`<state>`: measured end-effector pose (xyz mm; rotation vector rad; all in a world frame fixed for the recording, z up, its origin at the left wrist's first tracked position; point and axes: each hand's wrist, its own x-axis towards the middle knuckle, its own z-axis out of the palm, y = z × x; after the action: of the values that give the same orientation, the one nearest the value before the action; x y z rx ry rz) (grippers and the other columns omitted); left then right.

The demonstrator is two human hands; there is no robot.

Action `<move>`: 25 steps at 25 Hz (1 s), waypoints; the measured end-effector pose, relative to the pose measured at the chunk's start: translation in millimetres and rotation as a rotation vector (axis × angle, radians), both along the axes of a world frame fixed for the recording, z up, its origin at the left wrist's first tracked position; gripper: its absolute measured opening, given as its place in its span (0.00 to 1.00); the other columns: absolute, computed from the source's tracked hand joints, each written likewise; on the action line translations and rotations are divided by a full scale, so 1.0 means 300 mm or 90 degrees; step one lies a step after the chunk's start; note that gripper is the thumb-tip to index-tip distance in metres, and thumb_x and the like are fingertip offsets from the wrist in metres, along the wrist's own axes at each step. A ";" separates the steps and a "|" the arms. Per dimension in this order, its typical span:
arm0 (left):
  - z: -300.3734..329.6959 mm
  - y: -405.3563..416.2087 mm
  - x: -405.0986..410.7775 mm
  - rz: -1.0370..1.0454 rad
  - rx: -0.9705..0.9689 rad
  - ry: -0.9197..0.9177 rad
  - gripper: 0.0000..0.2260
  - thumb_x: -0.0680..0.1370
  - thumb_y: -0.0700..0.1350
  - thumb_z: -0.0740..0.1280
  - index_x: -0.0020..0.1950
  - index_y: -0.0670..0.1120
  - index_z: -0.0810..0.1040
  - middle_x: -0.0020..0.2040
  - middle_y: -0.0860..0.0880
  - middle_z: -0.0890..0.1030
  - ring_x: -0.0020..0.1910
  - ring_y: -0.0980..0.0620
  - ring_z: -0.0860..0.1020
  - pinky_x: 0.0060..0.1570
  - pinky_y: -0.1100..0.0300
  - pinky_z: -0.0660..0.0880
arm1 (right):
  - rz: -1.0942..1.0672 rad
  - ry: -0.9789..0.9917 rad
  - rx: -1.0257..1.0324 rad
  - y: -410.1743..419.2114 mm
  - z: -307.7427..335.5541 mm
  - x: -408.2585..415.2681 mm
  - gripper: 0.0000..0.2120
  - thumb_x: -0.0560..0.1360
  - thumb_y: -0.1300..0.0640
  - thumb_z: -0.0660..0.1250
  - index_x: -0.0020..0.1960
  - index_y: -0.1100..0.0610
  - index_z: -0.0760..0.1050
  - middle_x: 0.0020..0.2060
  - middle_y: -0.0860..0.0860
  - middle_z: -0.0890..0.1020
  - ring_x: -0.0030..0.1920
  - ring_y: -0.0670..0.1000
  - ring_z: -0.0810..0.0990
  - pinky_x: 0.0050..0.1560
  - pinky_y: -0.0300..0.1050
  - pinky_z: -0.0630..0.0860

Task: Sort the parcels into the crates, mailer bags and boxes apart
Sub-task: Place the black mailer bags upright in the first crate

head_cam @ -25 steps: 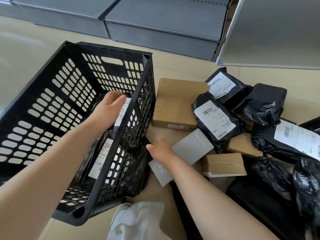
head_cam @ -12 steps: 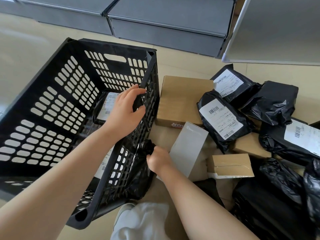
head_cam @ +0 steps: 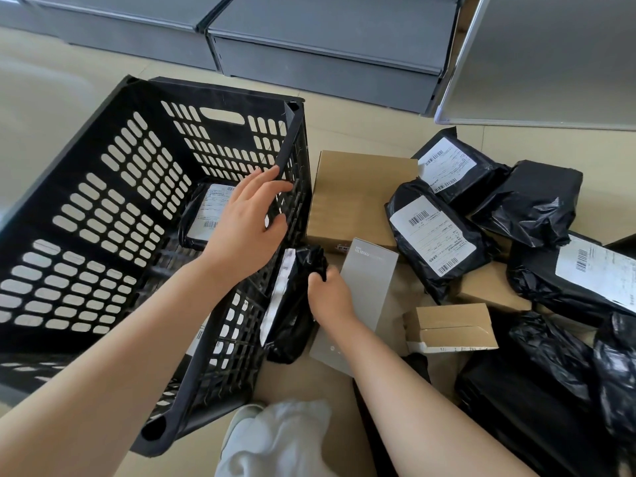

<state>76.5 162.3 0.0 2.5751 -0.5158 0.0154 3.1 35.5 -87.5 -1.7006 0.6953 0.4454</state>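
Observation:
A black slotted crate (head_cam: 103, 187) stands on the floor at the left, with a black mailer bag (head_cam: 206, 215) lying in its bottom. My left hand (head_cam: 247, 218) hovers over the crate's right wall with fingers spread and relaxed, holding nothing. My right hand (head_cam: 328, 297) grips a black mailer bag with a white label (head_cam: 292, 304), wedged just outside the crate's right wall. A grey flat box (head_cam: 364, 290) leans against that hand's far side. Several black mailer bags (head_cam: 433, 235) and brown cardboard boxes (head_cam: 351, 197) are piled at the right.
Grey metal shelving bases (head_cam: 327, 63) run along the back, and a grey panel (head_cam: 550, 63) slants at the upper right. A small torn brown box (head_cam: 451, 327) lies near my right forearm. My white trouser leg (head_cam: 275, 442) is at the bottom centre.
My left hand came up out of the crate, leaving a mailer bag inside, and moved right over the wall. My right hand left the grey box and took hold of the black bag beside the crate.

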 end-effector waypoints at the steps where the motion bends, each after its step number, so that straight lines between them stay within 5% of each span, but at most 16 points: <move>1: 0.002 -0.001 -0.001 0.000 0.003 -0.001 0.20 0.79 0.40 0.62 0.71 0.49 0.70 0.78 0.51 0.62 0.78 0.50 0.54 0.72 0.63 0.46 | -0.023 -0.011 0.019 -0.013 0.013 0.003 0.06 0.82 0.59 0.54 0.51 0.58 0.69 0.39 0.52 0.74 0.36 0.50 0.72 0.35 0.46 0.67; 8: 0.015 -0.009 -0.009 -0.008 0.041 0.004 0.20 0.80 0.43 0.62 0.73 0.49 0.70 0.79 0.50 0.59 0.78 0.50 0.52 0.69 0.64 0.43 | -0.239 -0.037 0.167 -0.115 0.056 0.048 0.10 0.81 0.56 0.56 0.56 0.56 0.74 0.53 0.55 0.81 0.55 0.56 0.79 0.58 0.52 0.75; 14: 0.014 -0.006 -0.007 -0.037 0.082 -0.006 0.19 0.82 0.48 0.60 0.73 0.47 0.71 0.78 0.50 0.62 0.79 0.51 0.51 0.73 0.57 0.44 | -0.370 -0.056 0.340 -0.221 0.104 0.099 0.13 0.81 0.59 0.58 0.59 0.56 0.78 0.55 0.56 0.84 0.55 0.56 0.83 0.53 0.49 0.79; 19: 0.022 -0.021 -0.019 -0.030 0.088 0.048 0.21 0.83 0.53 0.56 0.74 0.46 0.70 0.76 0.50 0.67 0.79 0.53 0.50 0.77 0.50 0.49 | -0.384 -0.100 0.402 -0.265 0.131 0.098 0.11 0.80 0.58 0.59 0.56 0.56 0.79 0.47 0.54 0.85 0.49 0.54 0.84 0.47 0.46 0.78; 25: 0.085 -0.050 -0.053 0.015 0.042 0.106 0.23 0.83 0.54 0.57 0.76 0.48 0.66 0.78 0.46 0.62 0.79 0.53 0.49 0.76 0.52 0.49 | -0.356 -0.141 0.461 -0.261 0.125 0.091 0.09 0.79 0.57 0.59 0.53 0.55 0.78 0.45 0.54 0.84 0.47 0.54 0.83 0.47 0.46 0.80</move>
<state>60.6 147.3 25.4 2.6178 -0.4312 -0.2088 30.3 -42.9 -50.1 -0.8092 0.6987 0.0812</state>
